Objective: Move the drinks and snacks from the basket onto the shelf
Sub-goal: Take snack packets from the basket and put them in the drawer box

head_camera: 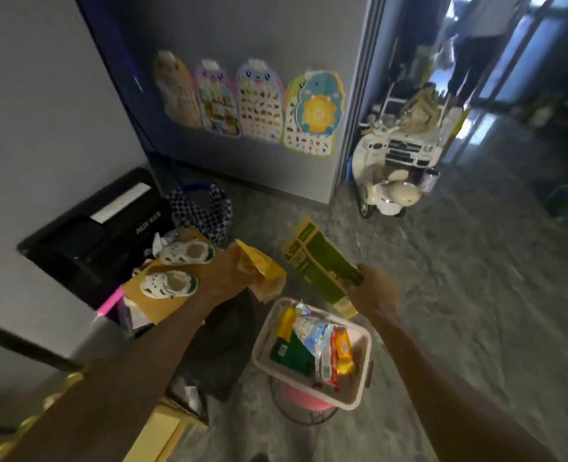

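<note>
A white basket (pixel 359 391) stands on a pink stool low in the middle of the head view, with several snack packets (pixel 312 341) inside. My left hand (pixel 224 278) grips a yellow snack bag (pixel 262 271) above and left of the basket. My right hand (pixel 374 290) holds a green and yellow box (pixel 316 258) by its lower end, raised above the basket's far rim. No shelf shows clearly in this blurred frame.
A black appliance (pixel 89 235) sits at the left against the wall. A pair of white child's shoes (pixel 176 268) rests on a brown board beside a checkered bag (pixel 206 211). A white toy car and scooter (pixel 392 175) stand at the back right. Colourful charts hang on the grey cabinet (pixel 249 101).
</note>
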Action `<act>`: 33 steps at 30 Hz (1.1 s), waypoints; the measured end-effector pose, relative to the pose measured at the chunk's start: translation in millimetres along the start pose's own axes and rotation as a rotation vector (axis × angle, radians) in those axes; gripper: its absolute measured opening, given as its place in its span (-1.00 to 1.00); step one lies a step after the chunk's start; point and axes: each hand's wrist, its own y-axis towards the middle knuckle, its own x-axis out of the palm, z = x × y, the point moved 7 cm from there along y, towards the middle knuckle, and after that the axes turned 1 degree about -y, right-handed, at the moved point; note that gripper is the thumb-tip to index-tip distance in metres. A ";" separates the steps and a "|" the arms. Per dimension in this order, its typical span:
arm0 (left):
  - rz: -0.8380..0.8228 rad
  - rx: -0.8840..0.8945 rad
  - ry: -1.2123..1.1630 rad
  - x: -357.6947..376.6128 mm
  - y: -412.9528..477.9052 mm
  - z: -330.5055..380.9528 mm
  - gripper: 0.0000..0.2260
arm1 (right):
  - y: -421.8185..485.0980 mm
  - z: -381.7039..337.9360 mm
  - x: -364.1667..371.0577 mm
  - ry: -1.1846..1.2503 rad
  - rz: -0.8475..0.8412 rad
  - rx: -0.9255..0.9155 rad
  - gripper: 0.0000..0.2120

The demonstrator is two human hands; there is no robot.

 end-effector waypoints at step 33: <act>1.137 -1.068 0.083 -421.4 -796.9 -211.4 -0.28 | -542.8 -552.1 219.8 0.393 -0.619 -1.120 -0.67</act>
